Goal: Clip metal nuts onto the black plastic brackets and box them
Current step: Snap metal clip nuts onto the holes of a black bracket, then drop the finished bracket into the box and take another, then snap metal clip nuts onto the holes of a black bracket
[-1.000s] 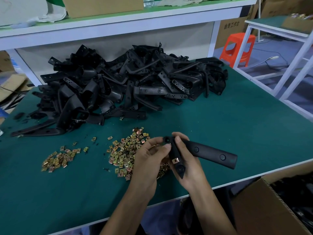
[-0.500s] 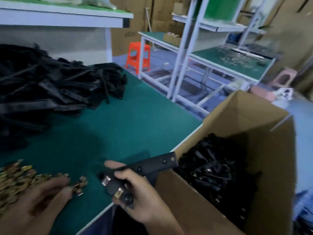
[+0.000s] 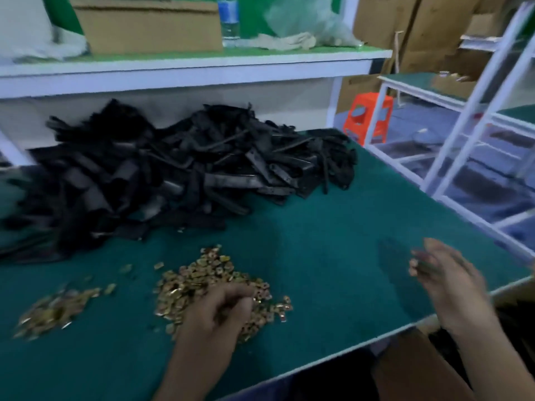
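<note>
A big heap of black plastic brackets (image 3: 173, 175) lies at the back left of the green table (image 3: 318, 241). In front of it sits a pile of small golden metal nuts (image 3: 202, 273), with a smaller pile (image 3: 55, 308) further left. My left hand (image 3: 217, 311) rests on the near side of the main pile, its fingers curled down into the nuts. My right hand (image 3: 445, 279) hovers over the table's right front corner, blurred, fingers loosely spread and holding nothing. A brown cardboard box (image 3: 417, 369) stands below that corner, its inside mostly hidden.
A white shelf (image 3: 185, 68) above the heap carries a cardboard box (image 3: 144, 27) and a water bottle (image 3: 228, 18). To the right stand an orange stool (image 3: 367, 117) and white metal racks (image 3: 474, 111). The table edge runs diagonally along the front right.
The bracket that my right hand held over the cardboard box is gone from it, and the hand is back above the table. My view swung left, and my left hand dug into the nut pile.
</note>
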